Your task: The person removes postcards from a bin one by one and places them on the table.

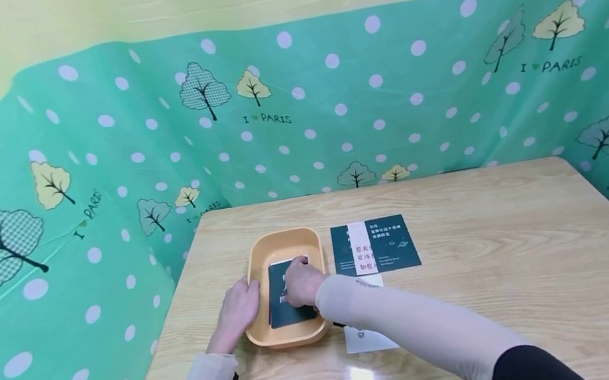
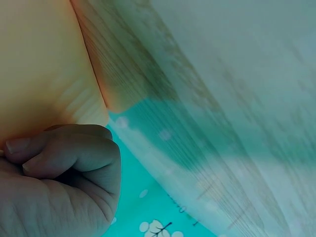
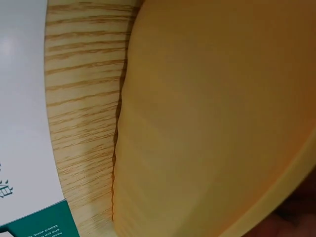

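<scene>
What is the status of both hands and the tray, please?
Left hand holding tray by left side. Right hand inside, touching dark card; grip unclear. Right sleeve partly hides white card.

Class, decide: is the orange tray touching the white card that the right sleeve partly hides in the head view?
Apart: the right wrist view shows a strip of wooden table between the orange tray and the white card.
</scene>
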Demonstrator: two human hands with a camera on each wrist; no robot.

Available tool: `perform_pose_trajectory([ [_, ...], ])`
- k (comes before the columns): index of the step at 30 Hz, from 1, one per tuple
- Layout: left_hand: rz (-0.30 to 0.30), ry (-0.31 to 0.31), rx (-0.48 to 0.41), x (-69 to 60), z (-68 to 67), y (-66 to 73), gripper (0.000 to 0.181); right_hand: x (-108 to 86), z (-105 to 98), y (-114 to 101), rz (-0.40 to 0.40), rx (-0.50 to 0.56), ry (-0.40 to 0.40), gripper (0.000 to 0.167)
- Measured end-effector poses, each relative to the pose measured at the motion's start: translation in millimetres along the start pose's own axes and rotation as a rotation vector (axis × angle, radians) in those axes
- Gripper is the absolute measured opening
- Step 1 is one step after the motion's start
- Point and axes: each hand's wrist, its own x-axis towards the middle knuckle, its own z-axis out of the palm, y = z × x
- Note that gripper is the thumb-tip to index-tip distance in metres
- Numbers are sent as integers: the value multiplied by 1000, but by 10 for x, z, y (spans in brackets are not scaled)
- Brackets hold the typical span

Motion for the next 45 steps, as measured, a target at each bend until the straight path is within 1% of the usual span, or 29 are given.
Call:
perform_pose_trajectory([
  [7,2,-13,-14,16,4,18,45,10,-13,31,-26,0,13,93],
  [12,-1,-17,-21,28,7,20,46,18,-13,68,-72,50,46,83],
  [16,-9,-28,-29,12,17,-2,50,7,3,93,-79,188,37,75],
  [19,0,-33,-23,-1,24,-23,50,-19,1,104,-78,297,39,70],
  [23,18,-28,-11,1,28,-34,49,-50,-37,108,-101,344,76,68],
  [30,26,-20,-8,16,10,-12,47,-131,-139,99,-129,365,115,80],
  [33,28,-19,-4,17,8,-3,49,-158,-168,102,-124,358,132,84],
  [36,38,-10,0,15,12,-7,49,-170,-190,110,-108,402,132,84],
  [38,39,-8,-4,11,12,-7,49,-169,-205,116,-105,432,135,77],
  [40,38,-8,-9,9,10,-10,49,-166,-222,122,-110,462,133,66],
  [45,22,-28,-26,11,5,-1,52,-138,-267,148,-120,519,138,16],
])
